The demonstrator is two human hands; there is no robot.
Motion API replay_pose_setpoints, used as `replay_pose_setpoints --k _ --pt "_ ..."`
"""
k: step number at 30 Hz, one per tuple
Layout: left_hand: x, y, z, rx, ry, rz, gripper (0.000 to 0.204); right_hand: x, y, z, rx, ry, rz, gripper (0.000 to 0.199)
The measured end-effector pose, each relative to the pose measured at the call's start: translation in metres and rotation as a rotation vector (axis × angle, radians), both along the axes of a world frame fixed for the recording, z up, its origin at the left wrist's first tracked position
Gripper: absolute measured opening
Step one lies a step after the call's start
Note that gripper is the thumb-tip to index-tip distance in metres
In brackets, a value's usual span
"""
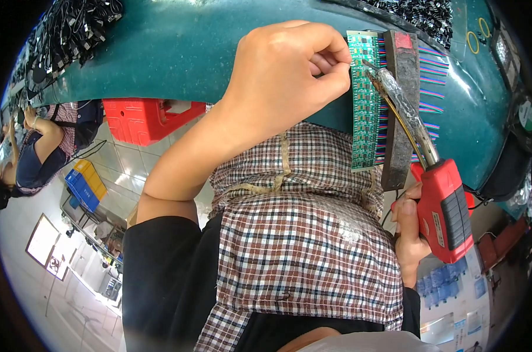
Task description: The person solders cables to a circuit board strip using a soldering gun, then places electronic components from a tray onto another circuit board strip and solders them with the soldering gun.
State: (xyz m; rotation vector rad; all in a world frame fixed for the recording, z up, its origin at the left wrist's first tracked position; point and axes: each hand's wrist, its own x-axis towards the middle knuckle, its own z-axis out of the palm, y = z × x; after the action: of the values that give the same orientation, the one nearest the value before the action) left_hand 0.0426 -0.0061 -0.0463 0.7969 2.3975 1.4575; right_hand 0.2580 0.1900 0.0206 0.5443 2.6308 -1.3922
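Observation:
A green circuit board panel (pixel 364 111) lies at the table's near edge, a row of thin coloured wires (pixel 433 79) running out to its right. My left hand (pixel 283 70) is closed in a pinch at the panel's upper left edge; whatever sits between its fingertips is too small to make out. My right hand (pixel 408 226) is wrapped round the handle of a red and black soldering gun (pixel 442 205). The gun's long metal tip reaches up and left over the panel, close to my left fingertips. A dark bar (pixel 402 111) with a red patch rests across the wires.
Black cables with metal plugs (pixel 81 26) are heaped at the far left of the green table (pixel 178 53). More small dark parts (pixel 424 20) pile up at the far right, near yellow rings (pixel 472 42). A red plastic stool (pixel 138 120) stands below. Another person (pixel 43 135) sits at left.

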Motion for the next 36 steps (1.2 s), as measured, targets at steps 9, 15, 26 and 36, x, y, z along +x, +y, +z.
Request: replay_pose_setpoints --k 9,15,26,36 --pt "0.0 0.0 -0.001 -0.015 0.031 -0.006 0.008 -0.004 -0.005 0.001 0.023 -0.02 -0.002 0.011" --pt "0.001 0.0 -0.001 -0.023 0.019 -0.001 0.008 -0.001 -0.002 -0.001 0.036 0.034 0.015 0.012" --pt "-0.002 -0.002 0.012 -0.087 0.03 -0.001 0.008 -0.007 -0.01 0.004 -0.171 0.063 -0.182 0.008" --pt "-0.089 0.059 0.016 -0.255 0.569 -0.072 0.012 -0.006 -0.015 -0.001 -0.326 0.251 -0.344 0.015"
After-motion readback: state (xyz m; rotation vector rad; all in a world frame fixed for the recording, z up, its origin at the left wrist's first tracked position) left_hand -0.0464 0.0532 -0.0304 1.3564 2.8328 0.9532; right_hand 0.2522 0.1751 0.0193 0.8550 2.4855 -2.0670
